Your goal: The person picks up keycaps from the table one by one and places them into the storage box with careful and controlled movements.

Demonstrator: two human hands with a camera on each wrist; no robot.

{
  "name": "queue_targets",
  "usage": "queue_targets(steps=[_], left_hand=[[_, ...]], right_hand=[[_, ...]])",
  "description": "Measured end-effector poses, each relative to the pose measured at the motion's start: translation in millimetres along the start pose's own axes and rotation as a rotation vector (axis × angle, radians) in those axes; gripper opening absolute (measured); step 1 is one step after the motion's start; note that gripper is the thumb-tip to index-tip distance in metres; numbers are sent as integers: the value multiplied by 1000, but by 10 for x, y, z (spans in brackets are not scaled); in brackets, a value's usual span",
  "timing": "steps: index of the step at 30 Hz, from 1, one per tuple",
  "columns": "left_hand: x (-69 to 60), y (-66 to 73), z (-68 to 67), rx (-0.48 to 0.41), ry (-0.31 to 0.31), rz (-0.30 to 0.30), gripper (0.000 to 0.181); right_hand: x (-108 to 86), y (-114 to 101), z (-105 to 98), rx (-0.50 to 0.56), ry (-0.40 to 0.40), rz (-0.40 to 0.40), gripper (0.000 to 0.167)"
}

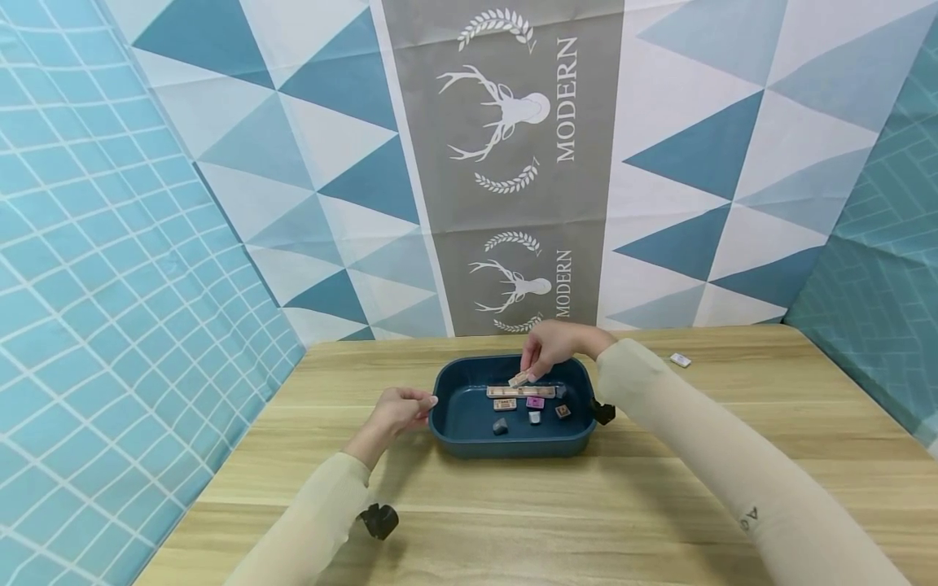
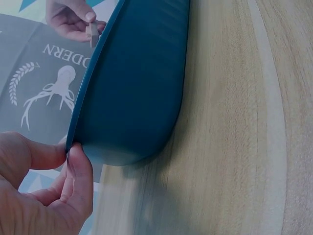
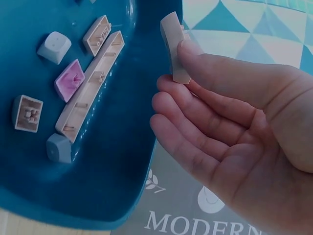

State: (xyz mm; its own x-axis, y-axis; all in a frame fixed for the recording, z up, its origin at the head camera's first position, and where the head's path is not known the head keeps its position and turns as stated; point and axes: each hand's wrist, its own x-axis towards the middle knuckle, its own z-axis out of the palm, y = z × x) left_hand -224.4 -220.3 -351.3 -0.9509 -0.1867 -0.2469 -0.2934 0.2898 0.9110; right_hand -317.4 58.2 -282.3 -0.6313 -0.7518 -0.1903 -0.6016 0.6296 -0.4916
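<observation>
Keyboard keycaps lie in a dark blue tray [image 1: 513,448] on the table. My left hand [image 1: 396,413] pinches the tray's left rim between thumb and fingers, seen closely in the left wrist view. Over the far part of the tray, my right hand [image 1: 554,342] pinches a beige keycap [image 3: 174,46] between thumb and index finger. Below it, a long beige spacebar keycap [image 3: 90,87] lies hollow side up. Around that are a pink keycap [image 3: 70,82], a wide beige one [image 3: 98,35], a white one [image 3: 55,47], a small beige one [image 3: 28,114] and a grey-blue one [image 3: 59,149].
A dark grey keycap [image 1: 501,426] sits near the tray's front wall. Outside, to the right, a small white keycap-like piece [image 1: 680,360] lies on the wooden table [image 1: 513,521]. Patterned cloth [image 1: 352,163] hangs behind the table and at both sides.
</observation>
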Motion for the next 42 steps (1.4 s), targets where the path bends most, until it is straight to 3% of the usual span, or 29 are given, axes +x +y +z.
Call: queue_targets(steps=[7,23,42], left_hand=[[25,-1,0,-21,-10,-17,24],[26,9,0,-9,1,-38,20],[6,7,-1,-12,1,-33,21]], right_hand=[[84,-59,38,7,6,12,11],[173,-67,127,39,-115,103,9],[-13,40,-28,-37,-63,99,18]])
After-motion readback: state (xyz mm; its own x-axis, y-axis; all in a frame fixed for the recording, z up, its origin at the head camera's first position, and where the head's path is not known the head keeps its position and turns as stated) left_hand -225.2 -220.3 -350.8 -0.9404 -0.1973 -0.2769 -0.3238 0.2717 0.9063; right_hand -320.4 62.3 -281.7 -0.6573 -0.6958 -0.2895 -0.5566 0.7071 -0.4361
